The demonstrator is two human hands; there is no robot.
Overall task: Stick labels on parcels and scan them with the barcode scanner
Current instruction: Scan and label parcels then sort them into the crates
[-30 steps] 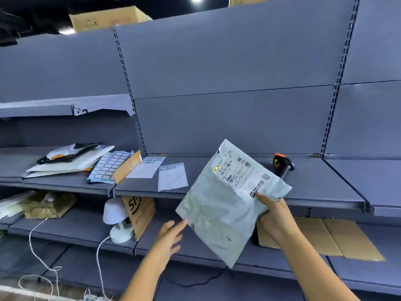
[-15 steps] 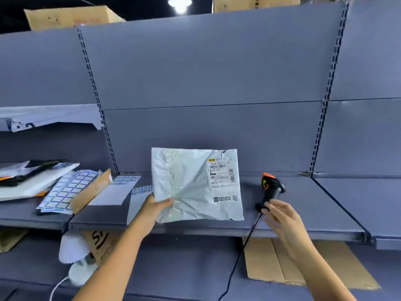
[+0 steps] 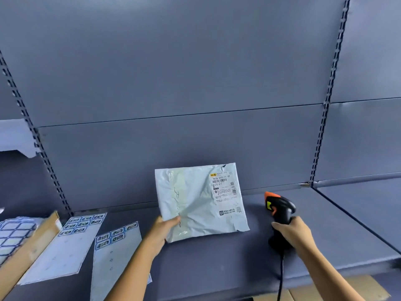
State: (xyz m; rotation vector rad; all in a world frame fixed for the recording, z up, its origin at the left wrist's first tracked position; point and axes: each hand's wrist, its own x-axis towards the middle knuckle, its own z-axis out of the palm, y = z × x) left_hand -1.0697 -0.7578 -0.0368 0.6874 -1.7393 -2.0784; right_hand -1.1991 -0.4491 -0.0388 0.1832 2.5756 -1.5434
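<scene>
One pale grey parcel (image 3: 195,203) stands tilted on the blue shelf (image 3: 217,261). The left hand (image 3: 161,230) pinches its lower-left corner, thumb in front. Just to its right, the right hand (image 3: 291,232) wraps its fingers round one black-and-orange scanner (image 3: 280,207). Two label sheets (image 3: 115,253) lie flat further left.

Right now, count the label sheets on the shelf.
3: grid sheet far left, second sheet right of the cardboard, third sheet beside the left hand. Others may be hidden.
</scene>
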